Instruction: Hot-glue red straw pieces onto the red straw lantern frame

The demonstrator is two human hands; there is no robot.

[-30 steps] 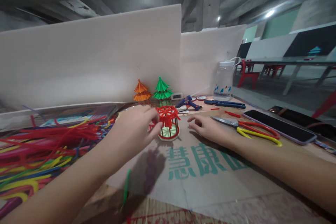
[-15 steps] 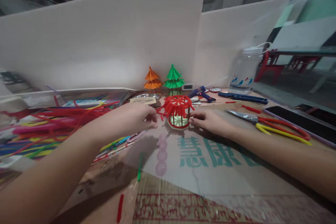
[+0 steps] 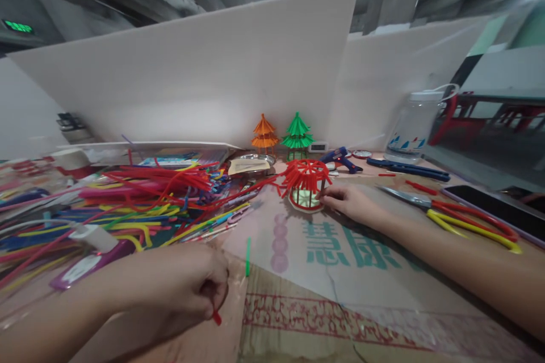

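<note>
From where I stand, both forearms reach in low over the worktop (image 3: pixel 268 340). The left arm comes in from the lower left, its wrist bent so that the left grip (image 3: pixel 189 278) curls over near the front, knuckles up and fingers folded toward the thumb. It pinches a short red piece (image 3: pixel 217 318), whose end pokes out below the fingertips.

The right arm stretches farther out, nearly straight, with the right grip (image 3: pixel 347 203) lying low on its side. Its thumb and forefinger meet the red pavilion (image 3: pixel 304 182) at a post on its right side; I can't tell whether they squeeze it or only steady it. The pavilion stands upright just beyond those fingertips, on a pale green base, well apart from the left grip. An orange pagoda (image 3: pixel 264 137) and a green pagoda (image 3: pixel 297 137) stand behind it, near the white board (image 3: pixel 213 79).

Left of the pavilion sits a shiny metal dish (image 3: pixel 269 165) with a pale yellow card (image 3: pixel 249 167) lying across it. Behind the heap of coloured strips (image 3: pixel 166 181) is a clear plastic box (image 3: pixel 215 155); its contents are too blurred to name. A clear bottle (image 3: pixel 411 127), printed with little sailboats, stands upright at the back right.
</note>
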